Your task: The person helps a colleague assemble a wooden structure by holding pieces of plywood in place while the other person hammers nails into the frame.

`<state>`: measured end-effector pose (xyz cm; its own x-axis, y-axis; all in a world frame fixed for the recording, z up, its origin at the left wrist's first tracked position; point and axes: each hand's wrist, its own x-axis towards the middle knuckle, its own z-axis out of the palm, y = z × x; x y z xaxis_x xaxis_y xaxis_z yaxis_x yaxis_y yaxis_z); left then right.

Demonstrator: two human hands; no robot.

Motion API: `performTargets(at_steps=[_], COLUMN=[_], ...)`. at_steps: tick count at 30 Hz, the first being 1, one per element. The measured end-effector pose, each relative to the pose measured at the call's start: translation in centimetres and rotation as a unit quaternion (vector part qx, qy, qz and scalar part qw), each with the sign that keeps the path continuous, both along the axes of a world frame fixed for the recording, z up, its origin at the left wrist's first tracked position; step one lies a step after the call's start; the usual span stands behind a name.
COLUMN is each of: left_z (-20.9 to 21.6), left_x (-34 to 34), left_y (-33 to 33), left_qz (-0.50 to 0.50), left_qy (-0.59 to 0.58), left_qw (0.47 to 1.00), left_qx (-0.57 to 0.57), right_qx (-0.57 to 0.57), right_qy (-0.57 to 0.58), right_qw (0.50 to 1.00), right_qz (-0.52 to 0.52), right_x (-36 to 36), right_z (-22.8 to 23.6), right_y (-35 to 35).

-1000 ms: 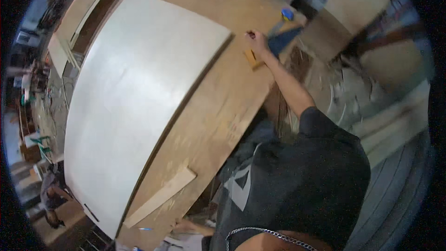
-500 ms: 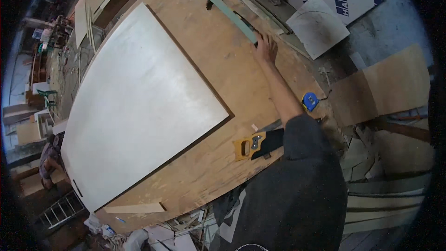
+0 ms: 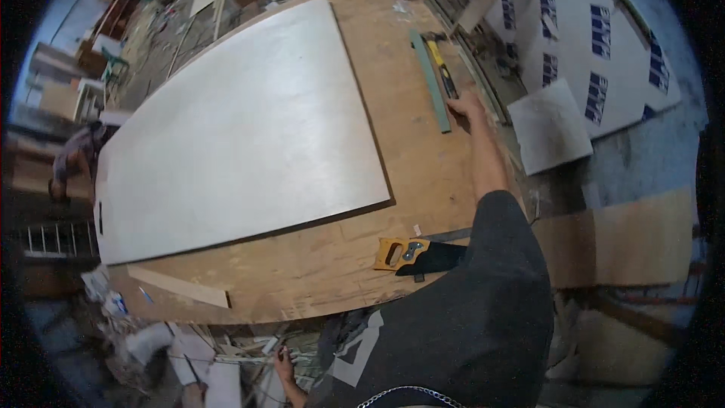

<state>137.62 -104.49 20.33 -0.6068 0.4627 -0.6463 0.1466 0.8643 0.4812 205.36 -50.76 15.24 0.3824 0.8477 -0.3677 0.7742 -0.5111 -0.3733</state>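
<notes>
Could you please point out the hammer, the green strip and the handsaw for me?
Hammer [image 3: 441, 66]: head view, on the yellow part of its handle.
Green strip [image 3: 430, 84]: head view, about midway along its length.
Handsaw [image 3: 432, 258]: head view, on the dark blade, near the yellow handle.

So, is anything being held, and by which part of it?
The right hand appears to hold the hammer by the black end of its handle. Whether the left hand holds anything can't be told.
</notes>
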Motion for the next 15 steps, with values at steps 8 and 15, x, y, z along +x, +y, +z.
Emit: performTargets(at_steps=[8,15], left_z=[-11.6,-24.1], left_x=[-2.7,-6.3], left_y=[-13.3,-28.7], left_qz=[0.174,0.337], left_qy=[-0.138,-0.761], left_qw=[0.975,0.509], left_qx=[0.025,0.218], right_qx=[0.127,0.253], right_qy=[0.259,-0.165], right_qw=[0.926,0.921], right_qz=[-0.243,-0.247], right_x=[-1.0,-9.0], right_z=[3.6,8.7], right_y=[0.5,-5.1])
